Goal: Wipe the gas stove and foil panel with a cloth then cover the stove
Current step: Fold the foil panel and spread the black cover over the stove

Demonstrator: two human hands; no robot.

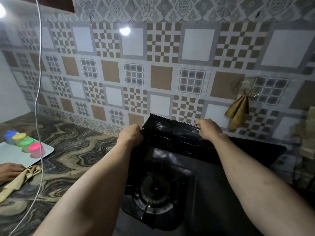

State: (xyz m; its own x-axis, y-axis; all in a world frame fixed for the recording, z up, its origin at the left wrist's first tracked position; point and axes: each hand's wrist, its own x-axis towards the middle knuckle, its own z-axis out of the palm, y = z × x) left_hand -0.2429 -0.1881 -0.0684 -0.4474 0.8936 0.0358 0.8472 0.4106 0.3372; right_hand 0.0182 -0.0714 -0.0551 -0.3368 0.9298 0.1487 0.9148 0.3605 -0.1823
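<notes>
A patterned foil panel (162, 65) is seen covering the wall behind the gas stove (170, 176), which sits on a marbled counter (68, 150). Over the stove's far half, a glossy black cover sheet (172, 135) is held up, its upper edge against the panel's foot. Its left corner is gripped in the closed fist of the left hand (130, 135); its right corner is pinched under the curled fingers of the right hand (208, 129). The sheet is judged thin, light, limp and slick, best held at its corners and kept taut. Left of the stove, a beige cloth (20, 179) is left lying on the counter, with a tray (15, 155) of coloured tubs (25, 143) beyond it and another person's hand (10, 171) beside it. Right of the stove, a second cloth (237, 113) is hung from a hook. The stove's right side and knobs are lost in darkness, and the right margin is blurred.
</notes>
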